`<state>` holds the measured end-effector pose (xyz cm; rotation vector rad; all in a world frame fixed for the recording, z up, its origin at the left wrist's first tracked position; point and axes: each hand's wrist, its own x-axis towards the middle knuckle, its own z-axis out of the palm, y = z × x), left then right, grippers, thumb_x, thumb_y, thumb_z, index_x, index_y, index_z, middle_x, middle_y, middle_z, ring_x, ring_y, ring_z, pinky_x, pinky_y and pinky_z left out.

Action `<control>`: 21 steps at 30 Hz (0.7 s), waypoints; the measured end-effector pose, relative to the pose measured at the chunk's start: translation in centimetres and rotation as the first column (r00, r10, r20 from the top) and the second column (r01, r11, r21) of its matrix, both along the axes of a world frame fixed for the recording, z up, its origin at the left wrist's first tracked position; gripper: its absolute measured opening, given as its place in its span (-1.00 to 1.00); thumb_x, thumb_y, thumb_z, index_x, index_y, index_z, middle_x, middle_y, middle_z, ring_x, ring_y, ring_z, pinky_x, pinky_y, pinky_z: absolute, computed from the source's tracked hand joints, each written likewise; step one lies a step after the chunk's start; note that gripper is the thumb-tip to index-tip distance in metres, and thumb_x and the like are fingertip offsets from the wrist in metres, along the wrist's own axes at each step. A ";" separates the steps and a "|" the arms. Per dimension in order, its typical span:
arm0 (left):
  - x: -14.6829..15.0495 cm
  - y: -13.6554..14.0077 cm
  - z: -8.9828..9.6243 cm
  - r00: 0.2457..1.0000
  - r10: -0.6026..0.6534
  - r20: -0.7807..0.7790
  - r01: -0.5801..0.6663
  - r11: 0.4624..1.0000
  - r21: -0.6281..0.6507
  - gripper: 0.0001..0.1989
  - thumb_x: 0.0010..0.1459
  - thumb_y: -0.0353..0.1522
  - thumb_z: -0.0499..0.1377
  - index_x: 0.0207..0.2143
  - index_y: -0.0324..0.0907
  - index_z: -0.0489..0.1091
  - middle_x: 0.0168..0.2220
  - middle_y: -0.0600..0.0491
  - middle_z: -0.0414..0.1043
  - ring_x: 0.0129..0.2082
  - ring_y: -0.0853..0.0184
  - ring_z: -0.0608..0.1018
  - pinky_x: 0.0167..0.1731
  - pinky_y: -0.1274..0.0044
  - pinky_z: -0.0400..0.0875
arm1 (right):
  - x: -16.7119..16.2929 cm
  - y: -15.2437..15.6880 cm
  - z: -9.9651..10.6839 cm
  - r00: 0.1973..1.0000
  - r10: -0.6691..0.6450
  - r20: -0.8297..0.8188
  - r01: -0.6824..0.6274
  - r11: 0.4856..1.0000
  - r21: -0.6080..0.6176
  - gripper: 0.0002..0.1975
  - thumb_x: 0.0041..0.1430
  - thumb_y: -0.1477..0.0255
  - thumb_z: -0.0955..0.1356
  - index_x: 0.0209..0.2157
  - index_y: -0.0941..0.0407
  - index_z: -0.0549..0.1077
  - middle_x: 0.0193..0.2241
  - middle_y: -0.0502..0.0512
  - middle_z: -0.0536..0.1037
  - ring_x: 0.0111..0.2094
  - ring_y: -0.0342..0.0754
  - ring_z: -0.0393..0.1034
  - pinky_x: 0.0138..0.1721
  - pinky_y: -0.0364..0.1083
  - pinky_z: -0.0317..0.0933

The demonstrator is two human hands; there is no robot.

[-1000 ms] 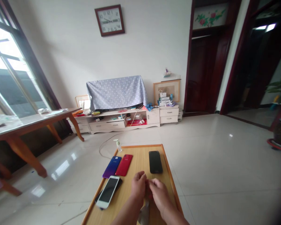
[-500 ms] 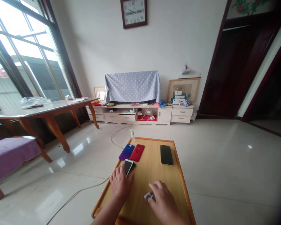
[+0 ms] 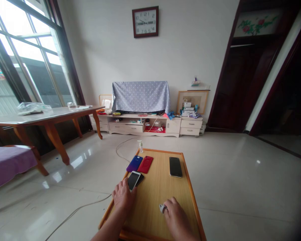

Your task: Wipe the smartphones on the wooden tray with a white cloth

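Left hand point(image 3: 122, 197) straddles the near end of the white phone point(image 3: 133, 179), thumb and fingers apart, whether gripping I can't tell; right hand point(image 3: 175, 213) pinches a small grey wad point(image 3: 162, 208), cloth perhaps, above the worktop point(image 3: 150, 197), and that white phone lies partly over a dark phone point(image 3: 140, 179), red phone point(image 3: 145, 164) and blue-purple phone point(image 3: 134, 163) just beyond

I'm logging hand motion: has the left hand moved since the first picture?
Yes, the left hand has moved leftward: judged against the red phone, it went from right of it to left of it.
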<state>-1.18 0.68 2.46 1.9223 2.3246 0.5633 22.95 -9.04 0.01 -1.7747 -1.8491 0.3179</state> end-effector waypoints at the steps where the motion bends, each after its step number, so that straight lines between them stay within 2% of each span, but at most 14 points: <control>1: 0.1 -0.3 0.2 1.000 -0.009 -0.002 0.009 1.000 0.010 -0.41 0.18 -0.13 0.10 0.22 -0.14 0.18 0.14 -0.11 0.37 0.15 0.05 0.33 0.09 0.27 0.13 | -0.1 0.0 0.1 1.000 -0.001 -0.007 0.001 1.000 0.008 -0.78 0.25 0.59 0.22 -0.36 0.05 0.42 -0.29 0.01 0.44 -0.34 -0.13 0.40 -0.35 -0.16 0.08; 3: 0.5 -1.1 0.3 0.998 -0.059 0.002 0.059 0.998 0.038 -0.44 0.19 -0.14 0.10 0.20 -0.13 0.20 0.14 -0.10 0.37 0.16 0.08 0.33 0.13 0.29 0.10 | -0.1 -0.1 0.1 1.000 -0.004 -0.008 0.004 1.000 0.022 -0.77 0.25 0.60 0.22 -0.36 0.04 0.42 -0.29 0.01 0.45 -0.33 -0.12 0.41 -0.34 -0.16 0.09; 6: 1.7 -2.7 0.0 0.977 -0.211 0.043 0.206 0.974 0.091 -0.46 0.15 -0.17 0.15 0.16 -0.12 0.25 0.11 -0.09 0.40 0.15 0.11 0.35 0.16 0.32 0.08 | 0.3 0.1 0.0 1.000 -0.025 0.019 0.024 0.999 0.033 -0.78 0.24 0.60 0.23 -0.35 0.03 0.43 -0.29 0.01 0.46 -0.33 -0.11 0.41 -0.35 -0.15 0.07; 12: 4.9 -5.6 -0.8 0.875 -0.444 0.192 0.437 0.896 0.079 -0.43 0.00 -0.26 0.25 0.11 -0.06 0.31 0.06 -0.01 0.44 0.07 0.15 0.40 0.08 0.37 0.15 | 2.4 0.8 -0.4 0.992 -0.123 -0.009 0.123 0.990 0.069 -0.79 0.24 0.58 0.24 -0.32 0.03 0.44 -0.28 0.00 0.46 -0.36 -0.13 0.40 -0.40 -0.14 0.04; 17: 6.2 -6.6 -0.2 0.806 -0.524 0.277 0.525 0.848 0.075 -0.43 -0.05 -0.30 0.28 0.07 -0.06 0.33 0.04 0.01 0.44 0.04 0.18 0.40 0.08 0.40 0.12 | 3.3 1.2 -0.4 0.987 -0.158 -0.037 0.161 0.982 0.097 -0.77 0.28 0.57 0.18 -0.26 0.06 0.43 -0.22 0.06 0.44 -0.27 -0.09 0.42 -0.28 -0.13 0.16; 21: 6.6 -6.9 0.2 0.794 -0.535 0.288 0.552 0.833 0.025 -0.41 -0.07 -0.31 0.29 0.08 -0.05 0.33 0.06 0.02 0.43 0.07 0.16 0.39 0.10 0.41 0.13 | 2.2 1.0 -0.4 0.992 -0.116 -0.043 0.121 0.986 0.118 -0.71 0.30 0.57 0.16 -0.16 0.07 0.46 -0.15 0.10 0.45 -0.19 -0.07 0.42 -0.18 -0.13 0.22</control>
